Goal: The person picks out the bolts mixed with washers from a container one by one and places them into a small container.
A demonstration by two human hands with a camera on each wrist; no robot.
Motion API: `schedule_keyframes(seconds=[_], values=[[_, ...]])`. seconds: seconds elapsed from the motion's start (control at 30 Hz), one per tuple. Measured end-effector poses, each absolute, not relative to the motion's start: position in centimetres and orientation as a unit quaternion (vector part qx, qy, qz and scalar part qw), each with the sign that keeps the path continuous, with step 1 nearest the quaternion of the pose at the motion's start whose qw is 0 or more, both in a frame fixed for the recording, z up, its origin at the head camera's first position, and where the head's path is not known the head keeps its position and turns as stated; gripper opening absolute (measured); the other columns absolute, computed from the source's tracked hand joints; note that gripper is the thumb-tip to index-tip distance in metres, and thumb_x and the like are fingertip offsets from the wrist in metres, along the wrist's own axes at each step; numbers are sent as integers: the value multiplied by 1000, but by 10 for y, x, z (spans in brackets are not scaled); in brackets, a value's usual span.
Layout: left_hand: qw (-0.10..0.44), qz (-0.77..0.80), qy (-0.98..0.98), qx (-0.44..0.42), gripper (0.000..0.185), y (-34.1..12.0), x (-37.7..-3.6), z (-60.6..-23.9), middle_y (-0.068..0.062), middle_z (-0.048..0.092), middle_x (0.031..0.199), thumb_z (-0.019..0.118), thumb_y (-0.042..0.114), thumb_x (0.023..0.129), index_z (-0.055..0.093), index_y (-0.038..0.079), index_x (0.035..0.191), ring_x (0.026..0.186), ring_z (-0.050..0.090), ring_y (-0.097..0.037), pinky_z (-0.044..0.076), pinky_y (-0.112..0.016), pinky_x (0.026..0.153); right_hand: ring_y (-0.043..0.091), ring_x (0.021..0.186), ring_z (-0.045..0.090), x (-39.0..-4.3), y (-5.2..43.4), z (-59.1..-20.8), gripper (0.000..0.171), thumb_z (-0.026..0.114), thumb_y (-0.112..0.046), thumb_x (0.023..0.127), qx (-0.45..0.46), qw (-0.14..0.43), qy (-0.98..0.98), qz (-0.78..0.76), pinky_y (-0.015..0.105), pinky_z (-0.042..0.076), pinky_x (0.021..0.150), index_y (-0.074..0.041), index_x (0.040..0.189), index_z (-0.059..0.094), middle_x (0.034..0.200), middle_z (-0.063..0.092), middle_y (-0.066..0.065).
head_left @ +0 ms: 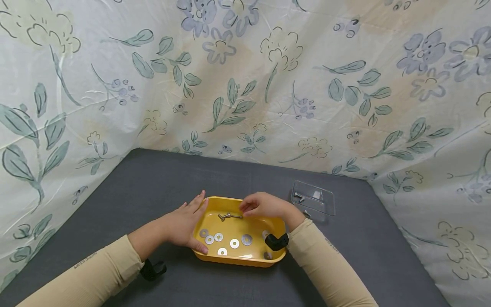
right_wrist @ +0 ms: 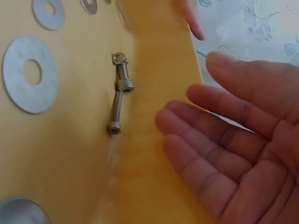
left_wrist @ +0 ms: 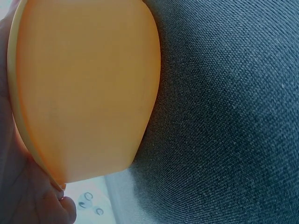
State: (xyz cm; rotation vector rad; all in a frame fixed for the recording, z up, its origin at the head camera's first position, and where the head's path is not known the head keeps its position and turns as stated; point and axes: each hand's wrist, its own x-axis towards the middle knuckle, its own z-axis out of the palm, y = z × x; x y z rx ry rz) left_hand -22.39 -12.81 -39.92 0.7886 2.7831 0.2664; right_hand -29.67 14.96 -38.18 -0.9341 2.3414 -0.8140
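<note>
A yellow tray sits on the grey table and holds several flat washers and two small bolts. My left hand rests against the tray's left side, fingers straight along the rim and thumb at the front corner; the left wrist view shows the tray's outer wall beside my palm. My right hand hovers over the tray's far right part, fingers loosely bent, holding nothing. In the right wrist view the bolts lie end to end just left of my empty fingers, with a large washer further left.
A clear plastic box with a screw inside lies at the back right of the grey table. Floral cloth walls the table on three sides. Black wrist camera mounts sit at both wrists.
</note>
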Motion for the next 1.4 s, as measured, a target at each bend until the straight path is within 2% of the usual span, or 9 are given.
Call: schedule_keyframes(seconds=[0.13,0.4,0.57,0.77,0.97,1.2,1.4], values=[[119,90,951,270,134,-128,-224,-399,-10,-14,152,53,86,51,4,6,147,140,1,-25,15,-50,108,9,95,61,-295,147,-387,30,63,-17,87,-347,265,852,-289,22,48,82,-5,115,62,109,64,4],[120,87,951,271,134,-127,-224,-399,-10,-14,152,53,86,52,3,6,147,140,0,-25,15,-50,109,16,110,54,-291,142,-394,37,62,-18,88,-362,278,855,-247,28,42,93,-8,123,57,120,59,3],[121,85,951,271,134,-127,-224,-399,-11,-15,152,52,86,51,3,6,147,140,0,-25,15,-50,109,15,110,55,-291,141,-396,38,62,-17,88,-354,284,855,-252,27,43,92,-8,124,57,120,59,3],[120,89,950,273,134,-127,-224,-399,-11,-15,151,53,86,51,2,7,147,140,-1,-25,15,-50,108,11,98,60,-289,140,-397,34,63,-13,86,-342,285,858,-255,22,46,83,-7,120,58,110,63,3],[120,89,950,274,135,-128,-224,-399,-11,-16,151,52,87,51,2,7,147,140,-2,-25,15,-50,108,5,84,57,-287,137,-398,35,65,-11,85,-350,266,869,-226,20,46,77,-7,120,59,96,63,-1],[121,94,950,273,133,-128,-224,-399,-11,-15,151,54,85,52,3,7,147,140,0,-26,15,-52,108,6,70,53,-288,131,-404,37,66,-12,84,-361,253,872,-212,20,46,68,-7,120,58,80,59,-6],[121,92,950,272,133,-128,-224,-398,-11,-14,152,54,85,52,3,7,147,140,0,-26,15,-52,108,6,62,50,-291,128,-412,36,65,-12,85,-366,259,872,-194,19,43,59,-9,120,58,74,56,-6]])
